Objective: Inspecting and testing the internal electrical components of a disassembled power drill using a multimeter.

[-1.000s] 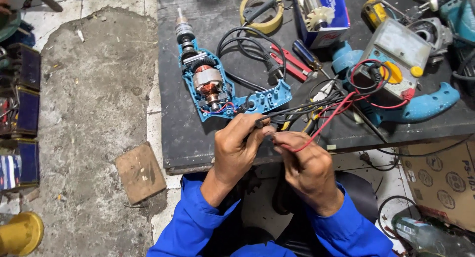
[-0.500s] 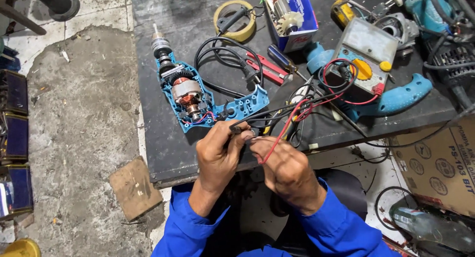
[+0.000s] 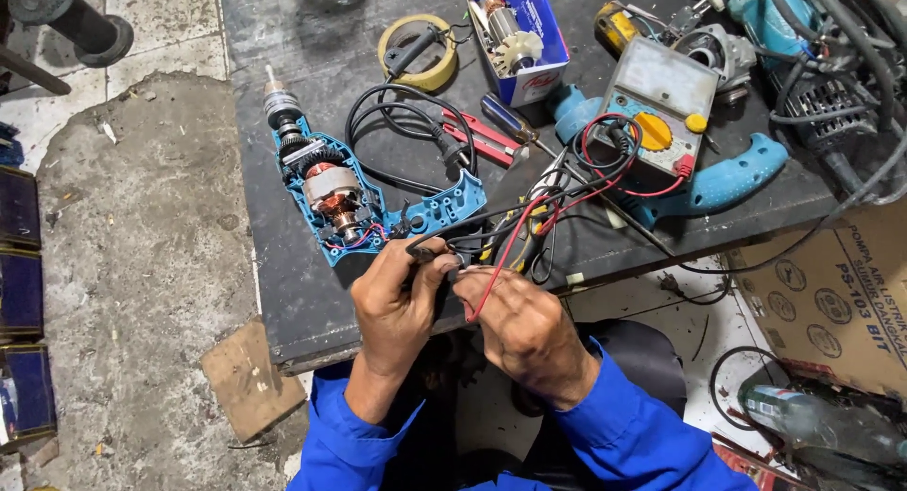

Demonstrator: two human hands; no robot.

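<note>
In the middle of the frame, the left hand point(image 3: 402, 307) pinches a black wire tip point(image 3: 422, 256) and the right hand point(image 3: 524, 326) pinches the red wire point(image 3: 501, 264) (both near the open blue drill point(image 3: 354, 203))

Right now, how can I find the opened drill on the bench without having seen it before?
Start at the dark workbench and look toward its left side, just above the left hand. The opened drill lies there as a blue half-shell. Unlike the closed blue drill to the right, its copper motor and gears are exposed.
</note>
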